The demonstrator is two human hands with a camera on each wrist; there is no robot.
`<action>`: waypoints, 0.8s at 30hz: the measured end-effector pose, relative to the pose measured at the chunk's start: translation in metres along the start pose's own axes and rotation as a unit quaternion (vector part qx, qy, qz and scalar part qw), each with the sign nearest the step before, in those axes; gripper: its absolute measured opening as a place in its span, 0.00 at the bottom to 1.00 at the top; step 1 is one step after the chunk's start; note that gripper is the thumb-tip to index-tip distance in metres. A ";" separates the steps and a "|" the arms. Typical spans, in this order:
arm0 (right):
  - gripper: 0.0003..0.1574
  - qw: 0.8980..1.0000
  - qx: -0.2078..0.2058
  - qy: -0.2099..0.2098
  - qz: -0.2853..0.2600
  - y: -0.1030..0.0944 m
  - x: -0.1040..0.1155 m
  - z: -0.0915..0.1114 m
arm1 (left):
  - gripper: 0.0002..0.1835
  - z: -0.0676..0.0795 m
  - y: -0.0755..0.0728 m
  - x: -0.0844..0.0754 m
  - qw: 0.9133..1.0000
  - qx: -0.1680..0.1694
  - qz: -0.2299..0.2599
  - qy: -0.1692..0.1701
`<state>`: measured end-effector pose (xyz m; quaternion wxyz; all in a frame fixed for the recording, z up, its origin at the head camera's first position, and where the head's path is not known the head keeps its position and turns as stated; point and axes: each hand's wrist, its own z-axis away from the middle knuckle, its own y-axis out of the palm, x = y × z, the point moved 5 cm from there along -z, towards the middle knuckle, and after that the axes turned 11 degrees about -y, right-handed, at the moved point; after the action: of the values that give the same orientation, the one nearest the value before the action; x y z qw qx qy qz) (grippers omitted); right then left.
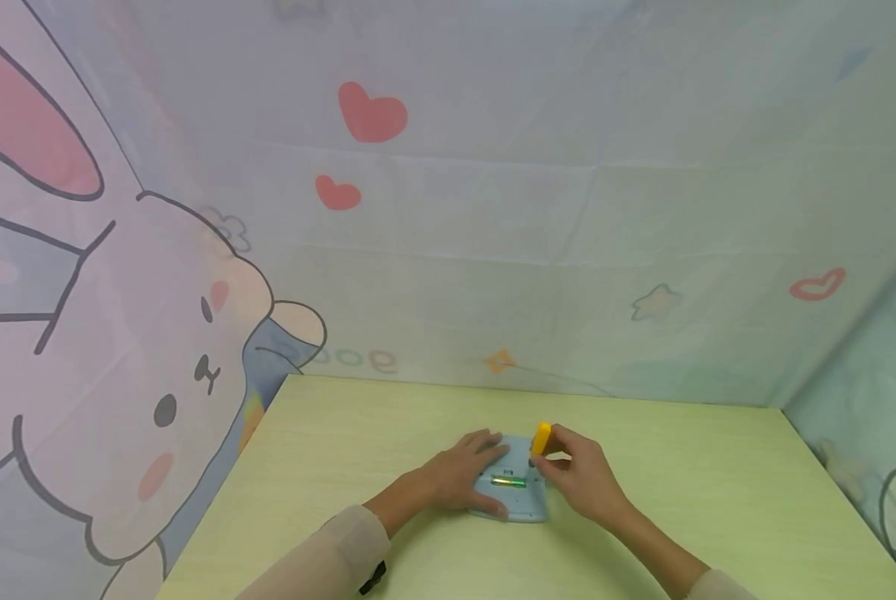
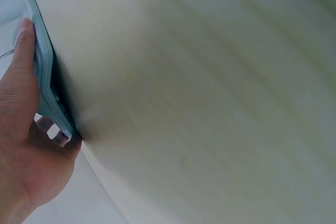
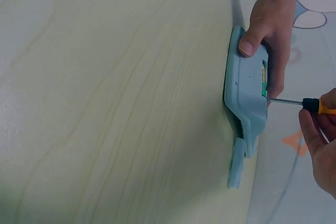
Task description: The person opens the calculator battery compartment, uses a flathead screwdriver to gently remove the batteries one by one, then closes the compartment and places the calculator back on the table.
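A light-blue plastic device (image 1: 518,503) lies on the table with an uncovered slot on its upper side. A green and gold battery (image 1: 508,482) sits in that slot. My left hand (image 1: 455,473) holds the device at its left side, thumb along the near edge, fingers spread over the top. My right hand (image 1: 584,473) pinches a screwdriver (image 3: 311,105) with a yellow handle and black collar. In the right wrist view its thin shaft (image 3: 285,101) stands upright from the device, beside the slot; the tip is hidden.
A light-blue strip (image 3: 236,163) shows at the device's right end; I cannot tell whether it is attached. The pale wood table (image 1: 718,492) extends around. A printed cloth (image 1: 493,275) hangs behind it. A black strap end (image 1: 373,578) shows beneath the left sleeve.
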<state>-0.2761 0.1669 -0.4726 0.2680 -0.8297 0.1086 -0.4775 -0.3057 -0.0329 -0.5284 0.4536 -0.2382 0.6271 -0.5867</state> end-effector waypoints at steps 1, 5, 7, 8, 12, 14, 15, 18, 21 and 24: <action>0.07 1.000 0.000 0.000 0.002 0.000 0.000 0.000 | 0.55 0.000 0.000 0.000 1.000 0.000 0.000 0.000; 0.07 1.000 -0.001 -0.002 0.005 -0.001 0.001 0.001 | 0.56 -0.002 0.001 0.000 1.000 -0.001 -0.001 0.001; 0.07 1.000 -0.002 -0.003 0.002 -0.001 0.002 0.001 | 0.56 -0.003 0.001 0.001 1.000 -0.001 -0.002 0.001; 0.07 1.000 -0.002 -0.004 0.001 -0.002 0.002 0.001 | 0.56 -0.003 0.001 0.001 1.000 -0.001 -0.003 0.001; 0.07 1.000 -0.004 -0.009 -0.008 -0.002 0.001 0.002 | 0.56 -0.003 0.003 0.001 1.000 0.000 -0.005 -0.001; 0.07 1.000 -0.004 -0.009 -0.014 -0.002 -0.001 0.003 | 0.56 -0.004 0.003 0.001 1.000 0.000 -0.006 0.001; 0.07 1.000 -0.006 -0.009 -0.017 -0.002 -0.001 0.003 | 0.57 -0.004 0.004 0.002 1.000 -0.002 -0.006 0.002; 0.07 0.999 -0.012 -0.008 -0.029 -0.003 -0.004 0.004 | 0.57 -0.006 0.005 0.002 1.000 -0.007 -0.010 0.008; 0.08 0.999 -0.015 0.008 -0.037 -0.005 -0.002 0.005 | 0.57 -0.007 0.005 0.002 1.000 -0.011 -0.013 0.012; 0.10 0.999 -0.017 0.019 -0.046 -0.007 -0.004 0.006 | 0.57 -0.008 0.005 0.002 1.000 -0.010 -0.013 0.005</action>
<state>-0.2735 0.1766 -0.4747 0.2297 -0.8292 0.0836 -0.5028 -0.3119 -0.0295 -0.5343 0.4406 -0.2477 0.6319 -0.5876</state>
